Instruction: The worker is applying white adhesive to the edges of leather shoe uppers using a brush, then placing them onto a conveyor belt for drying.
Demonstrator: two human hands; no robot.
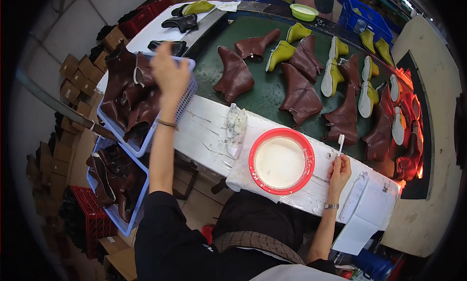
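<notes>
My left hand (169, 72) reaches out over a blue plastic basket (187, 97) full of brown boot uppers (130, 98); its fingers are bent down into the basket, and I cannot tell whether they hold one. My right hand (339, 171) rests on the white worktop edge (204, 130) and grips a small white brush (340, 144) upright. A red bowl (281, 161) of white glue sits between my hands. Beyond it, several brown boot uppers (299, 96) and yellow-green lasts (280, 54) lie on a dark green belt (265, 93).
A second blue basket (116, 215) of brown uppers stands lower on my left, beside a red crate (92, 217) and stacked cardboard boxes (73, 79). A smeared white cloth (236, 127) lies on the worktop. Papers (367, 213) hang at the right. A green bowl (303, 11) sits far back.
</notes>
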